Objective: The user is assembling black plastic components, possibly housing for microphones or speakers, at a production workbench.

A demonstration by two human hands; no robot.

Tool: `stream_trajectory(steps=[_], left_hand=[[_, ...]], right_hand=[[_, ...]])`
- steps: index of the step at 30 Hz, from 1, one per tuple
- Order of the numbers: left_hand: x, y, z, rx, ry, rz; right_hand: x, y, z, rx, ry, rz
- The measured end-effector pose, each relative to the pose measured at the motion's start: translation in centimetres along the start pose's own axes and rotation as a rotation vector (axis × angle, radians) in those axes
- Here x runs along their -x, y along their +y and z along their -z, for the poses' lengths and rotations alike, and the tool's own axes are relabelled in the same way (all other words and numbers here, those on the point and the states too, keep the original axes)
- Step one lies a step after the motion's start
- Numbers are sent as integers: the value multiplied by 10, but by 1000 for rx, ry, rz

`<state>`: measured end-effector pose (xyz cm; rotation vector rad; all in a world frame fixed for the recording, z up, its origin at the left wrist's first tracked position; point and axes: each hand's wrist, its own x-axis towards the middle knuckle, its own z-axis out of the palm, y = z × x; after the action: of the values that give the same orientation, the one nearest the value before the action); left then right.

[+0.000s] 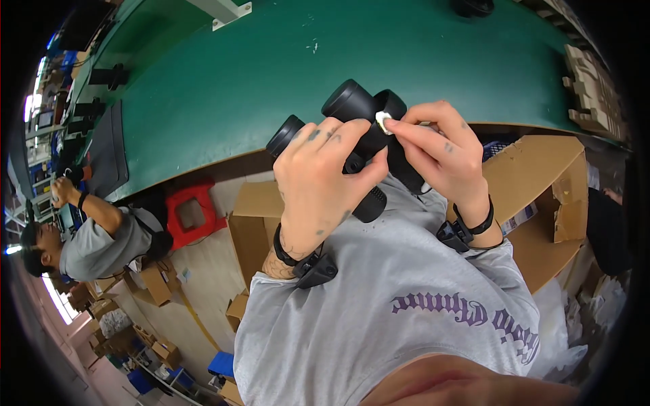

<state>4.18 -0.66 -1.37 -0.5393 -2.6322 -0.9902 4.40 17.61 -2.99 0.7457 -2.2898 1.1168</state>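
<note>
Black binoculars (350,103) are held up in front of my chest, by the near edge of the green table. My left hand (321,179) is wrapped round their body, covering much of the middle. A small white wad (384,120), like tissue or cloth, is pinched between the thumb and fingers of my right hand (443,150). It presses against the rim of one of the binoculars' black tube ends. Part of a dark piece hangs below my right fingers, its shape half hidden by the hand.
Beyond the binoculars stretches the green tabletop (271,88), with a white metal bracket (227,13) at the far side. An opened cardboard box (535,179) stands at right below a beige moulded tray (590,91). At left are a red stool (191,214) and a seated co-worker (108,243).
</note>
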Motion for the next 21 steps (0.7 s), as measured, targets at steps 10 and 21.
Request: stream_trajectory(steps=[10, 21], left_hand=[[-15, -17, -23, 14, -75, 71], [-16, -16, -17, 39, -162, 88]], right_hand=[[2, 46, -7, 71, -38, -113], [-1, 22, -18, -102, -14, -102]])
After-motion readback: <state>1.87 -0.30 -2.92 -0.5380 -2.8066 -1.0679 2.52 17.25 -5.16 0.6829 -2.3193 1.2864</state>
